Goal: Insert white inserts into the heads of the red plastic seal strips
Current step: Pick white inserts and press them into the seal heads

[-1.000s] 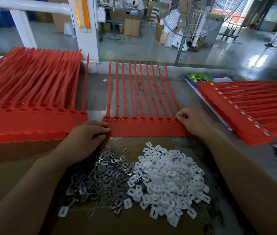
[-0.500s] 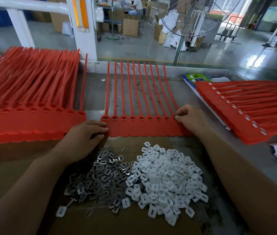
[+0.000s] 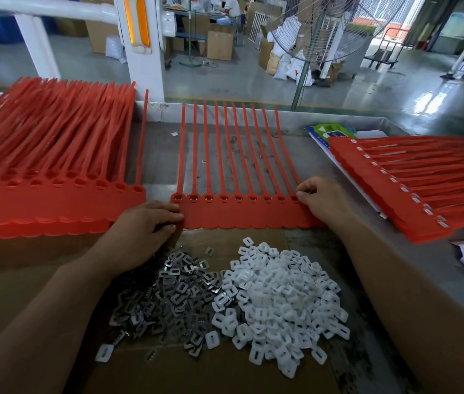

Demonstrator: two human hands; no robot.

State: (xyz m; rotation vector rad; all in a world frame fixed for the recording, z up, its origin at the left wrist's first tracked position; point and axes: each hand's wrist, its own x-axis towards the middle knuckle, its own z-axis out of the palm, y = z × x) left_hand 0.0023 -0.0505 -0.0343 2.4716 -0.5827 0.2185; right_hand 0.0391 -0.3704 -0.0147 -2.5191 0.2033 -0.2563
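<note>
Our left hand (image 3: 145, 223) and right hand (image 3: 319, 200) pinch opposite ends of the strip sheet (image 3: 242, 216); its visible heads await white inserts (image 3: 279, 302), heaped at six o'clock.

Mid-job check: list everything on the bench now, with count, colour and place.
centre sheet: one, red, between the hands
left stack: one, red strips, far left
right stack: one, red, white-filled heads, right
white inserts: one pile, white, near centre-right
metal clips: one pile, grey, left of inserts
cardboard: one, brown, under both piles
packet: one, green-blue, behind right stack
left hand: one, grips sheet's left end
right hand: one, fingers pinch sheet's right end
</note>
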